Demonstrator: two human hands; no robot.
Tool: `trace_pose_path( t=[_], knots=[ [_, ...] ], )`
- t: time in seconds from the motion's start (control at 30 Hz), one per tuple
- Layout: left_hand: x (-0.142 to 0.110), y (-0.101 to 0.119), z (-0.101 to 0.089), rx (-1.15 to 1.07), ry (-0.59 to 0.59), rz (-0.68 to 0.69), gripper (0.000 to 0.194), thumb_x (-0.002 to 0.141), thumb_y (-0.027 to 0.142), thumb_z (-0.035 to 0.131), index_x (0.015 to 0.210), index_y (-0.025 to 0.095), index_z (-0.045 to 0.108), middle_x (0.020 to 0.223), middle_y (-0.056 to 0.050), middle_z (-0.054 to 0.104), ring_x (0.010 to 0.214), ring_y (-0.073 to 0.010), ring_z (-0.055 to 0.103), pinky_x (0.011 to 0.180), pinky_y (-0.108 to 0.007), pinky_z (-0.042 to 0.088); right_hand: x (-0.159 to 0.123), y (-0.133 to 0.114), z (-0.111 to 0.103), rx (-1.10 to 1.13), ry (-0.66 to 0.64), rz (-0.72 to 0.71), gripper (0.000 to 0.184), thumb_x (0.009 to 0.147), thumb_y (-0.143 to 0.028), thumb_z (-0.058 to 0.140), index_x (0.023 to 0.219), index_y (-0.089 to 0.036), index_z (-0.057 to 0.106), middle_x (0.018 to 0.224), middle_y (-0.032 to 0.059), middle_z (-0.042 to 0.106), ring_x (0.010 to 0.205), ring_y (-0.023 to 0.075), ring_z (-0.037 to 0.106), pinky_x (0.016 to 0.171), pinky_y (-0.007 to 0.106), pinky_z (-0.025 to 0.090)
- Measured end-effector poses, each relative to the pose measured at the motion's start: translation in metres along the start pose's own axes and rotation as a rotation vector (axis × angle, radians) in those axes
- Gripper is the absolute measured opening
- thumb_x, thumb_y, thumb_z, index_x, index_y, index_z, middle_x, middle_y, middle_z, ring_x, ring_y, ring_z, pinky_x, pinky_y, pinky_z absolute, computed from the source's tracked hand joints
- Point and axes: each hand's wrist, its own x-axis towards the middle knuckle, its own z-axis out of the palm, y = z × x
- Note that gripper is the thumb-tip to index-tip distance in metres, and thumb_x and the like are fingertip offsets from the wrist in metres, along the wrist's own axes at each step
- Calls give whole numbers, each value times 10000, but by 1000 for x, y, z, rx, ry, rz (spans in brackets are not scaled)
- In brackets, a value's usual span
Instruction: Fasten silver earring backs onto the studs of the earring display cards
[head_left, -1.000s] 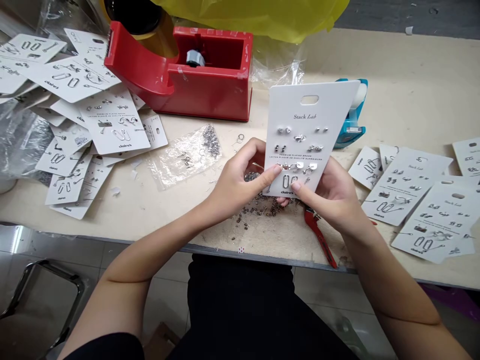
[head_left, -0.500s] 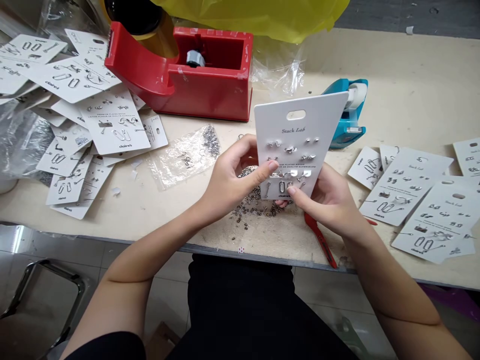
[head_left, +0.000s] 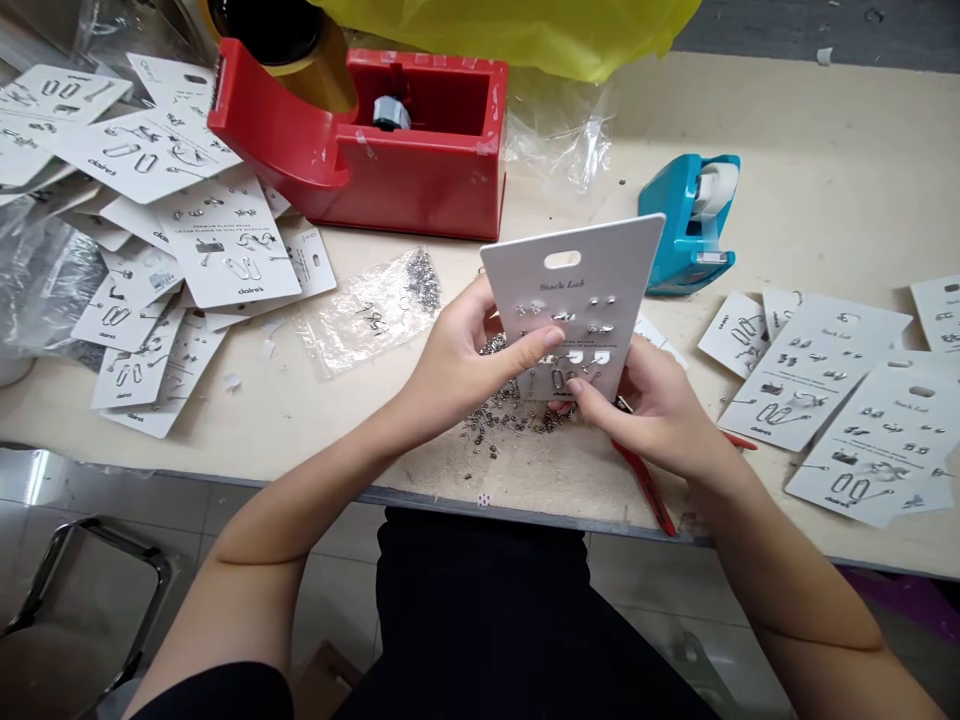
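A white earring card with several small earrings on it is held up, tilted, between both hands. My left hand grips its left side, thumb pressed on the front and fingers behind. At the lower right, my right hand pinches the same card, its thumb over the bottom edge; the fingers behind are mostly hidden. Under and behind the card lies a pile of tiny metal earring parts, partly covered. Red-handled pliers rest below my right hand, partly hidden by it.
A red tape dispenser stands at the back, with a smaller blue tape dispenser to its right. Filled earring cards are heaped at left; more cards lie at right. A clear bag of small parts lies left of my hands.
The card has tipped back and shifted slightly left and down in my hands, uncovering more of the blue dispenser. Both hands keep their hold.
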Motion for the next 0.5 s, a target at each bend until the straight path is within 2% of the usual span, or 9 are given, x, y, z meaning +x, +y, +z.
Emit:
trace_pose_path(
  t=[0.17, 0.37, 0.5],
  knots=[
    [-2, 4, 0, -50, 1, -85, 251, 889, 367, 751, 1076, 219, 672, 1034, -6, 792, 940, -142, 781, 787, -209, 667, 0, -1, 0, -91, -19, -43, 310, 917, -213, 615, 1226, -229, 609, 886, 15, 680, 731, 146, 644, 625, 272, 571],
    [1, 5, 2, -215, -51, -167, 194, 893, 332, 748, 1035, 213, 692, 1055, 3, 794, 1002, -145, 774, 849, -224, 666, 3, -4, -2, -245, 32, -158, 218, 898, -136, 591, 1094, -229, 606, 651, -63, 516, 557, 82, 472, 543, 202, 455],
    [1, 7, 1, -248, -63, -154, 159, 909, 297, 730, 1049, 227, 700, 997, 29, 794, 956, -128, 778, 830, -234, 674, 3, -1, -2, -241, 29, -197, 236, 885, -95, 580, 1076, -235, 586, 639, -76, 480, 534, 76, 446, 520, 193, 437]
  ],
)
